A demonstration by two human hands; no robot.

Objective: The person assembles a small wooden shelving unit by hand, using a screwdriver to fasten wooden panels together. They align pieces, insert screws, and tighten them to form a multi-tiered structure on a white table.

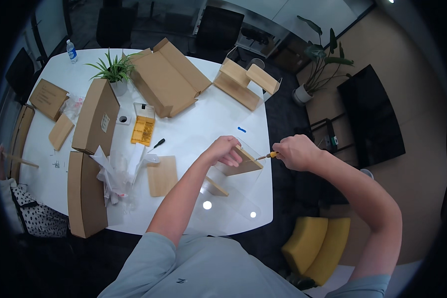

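My left hand (225, 151) grips the upper edge of a light wooden board (246, 167) that stands against a clear plastic panel (241, 201) near the table's right edge. In my closed right hand (297, 152) is a screwdriver with a yellow handle (272, 155). Its shaft points left, toward the board's edge; whether the tip sits in a screw is too small to tell. A second narrow wooden board (216, 187) rises from the panel, nearer to me. Beyond my hands lies a small blue object (241, 129).
A shelf of wood and clear panels (238, 89) stands at the far right corner. Left lie a loose board (162, 176), a black screwdriver (158, 144), a yellow case (143, 130), plastic wrap (115, 174) and cardboard boxes (88, 196). Another person's sleeve (37, 211) shows at far left.
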